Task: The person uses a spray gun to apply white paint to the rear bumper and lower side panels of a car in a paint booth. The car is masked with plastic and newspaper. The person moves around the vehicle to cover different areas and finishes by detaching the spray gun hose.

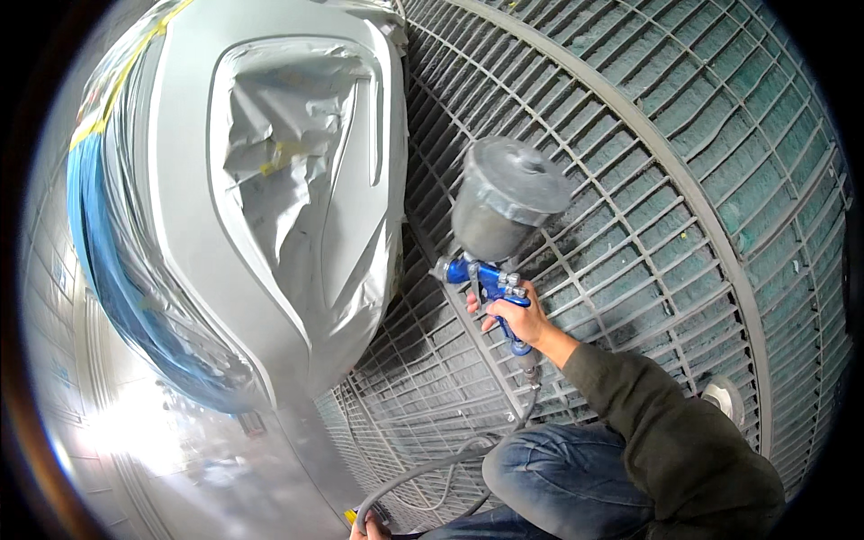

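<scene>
My right hand (522,317) is wrapped round the grip of a blue spray gun (486,277). A grey, paint-coated cup (508,202) with a lid sits on top of the gun. The nozzle points left toward a light grey vehicle body panel (186,153), with a gap between them. From the gun's handle a dark air hose (423,469) loops down across my leg. At the lower edge my left hand (369,531) grips that hose, partly cut off by the picture's rim.
Crinkled, paint-dusted masking sheet (288,117) covers the panel's opening. Blue masking film (112,261) and yellow tape (117,85) run along its left side. A metal floor grating (621,261) lies over greenish filter material (747,108). Bright light reflects at the lower left (144,427).
</scene>
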Demonstrator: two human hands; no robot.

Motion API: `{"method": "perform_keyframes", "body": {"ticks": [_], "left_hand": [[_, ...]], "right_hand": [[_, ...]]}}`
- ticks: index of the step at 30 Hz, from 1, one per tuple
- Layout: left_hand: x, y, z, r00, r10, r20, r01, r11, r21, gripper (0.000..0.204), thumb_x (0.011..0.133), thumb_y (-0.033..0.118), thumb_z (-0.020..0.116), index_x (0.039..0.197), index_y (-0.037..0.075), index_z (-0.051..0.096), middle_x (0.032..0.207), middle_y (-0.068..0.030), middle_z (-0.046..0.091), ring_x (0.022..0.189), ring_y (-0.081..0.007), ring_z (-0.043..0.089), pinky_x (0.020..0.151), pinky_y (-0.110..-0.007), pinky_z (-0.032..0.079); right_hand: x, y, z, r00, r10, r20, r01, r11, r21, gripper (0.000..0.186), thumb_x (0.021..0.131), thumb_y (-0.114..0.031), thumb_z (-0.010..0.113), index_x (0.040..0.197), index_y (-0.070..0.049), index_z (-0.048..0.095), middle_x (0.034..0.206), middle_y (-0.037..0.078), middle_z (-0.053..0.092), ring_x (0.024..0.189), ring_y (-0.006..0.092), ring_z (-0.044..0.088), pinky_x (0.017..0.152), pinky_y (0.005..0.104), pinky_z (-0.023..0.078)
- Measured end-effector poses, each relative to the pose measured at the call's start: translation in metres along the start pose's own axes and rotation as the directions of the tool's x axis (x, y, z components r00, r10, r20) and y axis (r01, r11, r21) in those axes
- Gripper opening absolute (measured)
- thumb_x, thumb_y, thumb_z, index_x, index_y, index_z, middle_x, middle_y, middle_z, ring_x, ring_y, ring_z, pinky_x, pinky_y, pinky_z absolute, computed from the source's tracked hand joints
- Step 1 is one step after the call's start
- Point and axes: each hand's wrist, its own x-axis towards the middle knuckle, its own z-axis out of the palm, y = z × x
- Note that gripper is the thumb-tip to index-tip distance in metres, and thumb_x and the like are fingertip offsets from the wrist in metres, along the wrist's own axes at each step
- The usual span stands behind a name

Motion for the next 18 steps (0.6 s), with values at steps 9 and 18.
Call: {"method": "perform_keyframes", "body": {"ticks": [9,18], "left_hand": [[0.005,0.023,0.013,0.987,0.160,0.026,-0.162,0.970,0.180,0.023,0.090,0.012,0.054,0.099,-0.004,0.068,0.061,0.0000,0.055,0.049,-0.0062,0.041,0.044,-0.024,0.029],[-0.004,0.037,0.017,0.996,0.087,0.034,-0.091,0.984,0.152,0.021,0.090,0.014,0.056,0.093,-0.003,0.068,0.060,0.0002,0.054,0.050,-0.0081,0.045,0.045,-0.025,0.030]], "right_hand": [[0.064,-0.029,-0.014,0.990,-0.097,-0.107,0.095,0.995,-0.025,0.014,0.075,-0.007,0.056,0.082,0.001,0.066,0.076,0.005,0.066,0.059,0.0097,0.058,0.045,0.0230,0.042],[0.145,-0.117,-0.030,0.971,-0.193,-0.143,0.150,0.952,-0.265,0.013,0.074,-0.008,0.055,0.078,0.001,0.063,0.072,0.008,0.063,0.057,0.0115,0.058,0.041,0.0233,0.041]]}}
